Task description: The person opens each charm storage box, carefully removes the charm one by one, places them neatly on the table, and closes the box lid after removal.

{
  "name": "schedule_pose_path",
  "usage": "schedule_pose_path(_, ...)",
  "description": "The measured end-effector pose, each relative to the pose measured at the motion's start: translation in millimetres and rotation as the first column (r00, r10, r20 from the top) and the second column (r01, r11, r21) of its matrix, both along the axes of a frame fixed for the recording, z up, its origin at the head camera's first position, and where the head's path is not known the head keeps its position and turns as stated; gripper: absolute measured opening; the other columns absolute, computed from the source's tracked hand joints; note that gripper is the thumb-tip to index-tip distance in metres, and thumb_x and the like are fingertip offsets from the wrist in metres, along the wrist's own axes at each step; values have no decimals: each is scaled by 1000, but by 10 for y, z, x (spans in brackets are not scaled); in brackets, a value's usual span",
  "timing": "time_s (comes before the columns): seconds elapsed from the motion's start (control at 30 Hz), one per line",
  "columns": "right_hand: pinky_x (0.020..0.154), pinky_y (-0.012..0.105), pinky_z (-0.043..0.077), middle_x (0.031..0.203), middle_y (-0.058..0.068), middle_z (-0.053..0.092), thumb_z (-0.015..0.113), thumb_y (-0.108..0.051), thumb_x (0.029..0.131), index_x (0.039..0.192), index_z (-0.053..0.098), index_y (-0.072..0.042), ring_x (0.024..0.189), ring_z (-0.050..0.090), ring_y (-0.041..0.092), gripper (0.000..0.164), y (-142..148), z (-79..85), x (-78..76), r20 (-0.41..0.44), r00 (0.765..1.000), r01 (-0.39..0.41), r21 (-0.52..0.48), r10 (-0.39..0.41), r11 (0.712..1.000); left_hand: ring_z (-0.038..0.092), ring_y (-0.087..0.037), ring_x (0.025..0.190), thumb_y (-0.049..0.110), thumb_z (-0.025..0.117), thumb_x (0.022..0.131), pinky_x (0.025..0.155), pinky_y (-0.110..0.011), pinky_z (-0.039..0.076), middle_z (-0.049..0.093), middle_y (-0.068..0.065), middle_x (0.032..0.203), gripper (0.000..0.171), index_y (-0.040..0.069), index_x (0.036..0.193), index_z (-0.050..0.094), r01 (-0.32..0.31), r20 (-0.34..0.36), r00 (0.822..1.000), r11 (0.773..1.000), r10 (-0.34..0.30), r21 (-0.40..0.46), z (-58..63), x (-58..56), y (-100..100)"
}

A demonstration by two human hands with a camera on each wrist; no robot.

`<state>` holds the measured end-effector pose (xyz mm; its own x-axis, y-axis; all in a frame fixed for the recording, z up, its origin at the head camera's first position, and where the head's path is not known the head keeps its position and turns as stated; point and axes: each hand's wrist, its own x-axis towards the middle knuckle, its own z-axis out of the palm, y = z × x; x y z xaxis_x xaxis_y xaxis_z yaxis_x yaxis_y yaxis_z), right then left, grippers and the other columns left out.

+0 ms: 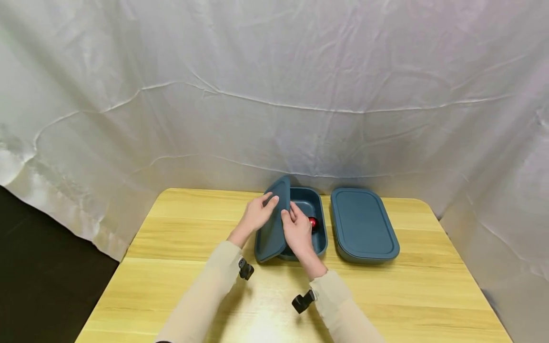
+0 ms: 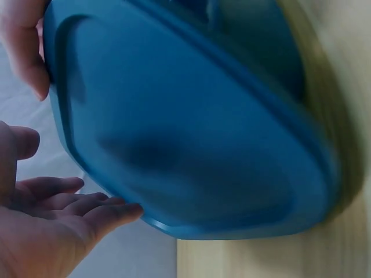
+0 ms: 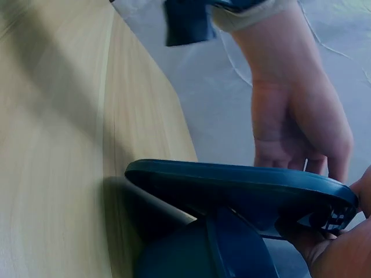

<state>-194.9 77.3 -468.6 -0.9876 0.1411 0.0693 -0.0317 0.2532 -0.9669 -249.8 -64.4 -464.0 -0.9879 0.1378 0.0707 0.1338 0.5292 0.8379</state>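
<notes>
A blue-grey lid (image 1: pixel 271 233) stands tilted on edge along the left side of an uncovered box (image 1: pixel 324 228) of the same colour. Inside that box sits a shiny red ball (image 1: pixel 314 223), partly behind my right hand (image 1: pixel 299 233). That hand pinches the lid's raised edge between thumb and fingers. My left hand (image 1: pixel 256 213) is on the lid's outer side. In the left wrist view, the left hand (image 2: pixel 52 226) has its fingers extended, fingertips right at the lid's rim. The right wrist view shows the lid (image 3: pixel 243 179) edge-on above the box (image 3: pixel 179 255).
A second blue-grey box with its lid on (image 1: pixel 364 224) stands just right of the uncovered one. Both are toward the back of a light wooden table (image 1: pixel 184 238). A pale cloth curtain (image 1: pixel 300 119) hangs behind and along the sides.
</notes>
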Motion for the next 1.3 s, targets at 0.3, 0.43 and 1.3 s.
schedule_pose_path(0.3,110,49,52,147,20,61,60,-21,108,153,53,-1,135,61,30,51,-111,35,24,-9,1000,-1,42,2,999,59,-40,138,39,54,110,114,-52,50,58,-25,151,60,-6,151,54,17,11,1000,1000,-17,19,186,-123,-3)
schedule_pose_path(0.43,110,50,53,142,16,66,61,-24,107,152,58,-6,134,63,29,48,-156,63,38,-17,1000,-5,82,7,997,62,-39,135,37,57,109,111,-52,52,61,-26,148,59,-6,149,55,19,9,1000,1000,-19,13,214,-150,-5)
schedule_pose_path(1.3,108,47,55,149,19,62,61,-34,106,155,53,-7,132,65,32,56,-298,149,112,18,991,-131,73,130,989,78,-31,101,31,67,103,87,-39,64,76,-20,123,42,2,132,74,-79,117,991,995,71,65,316,-171,-170)
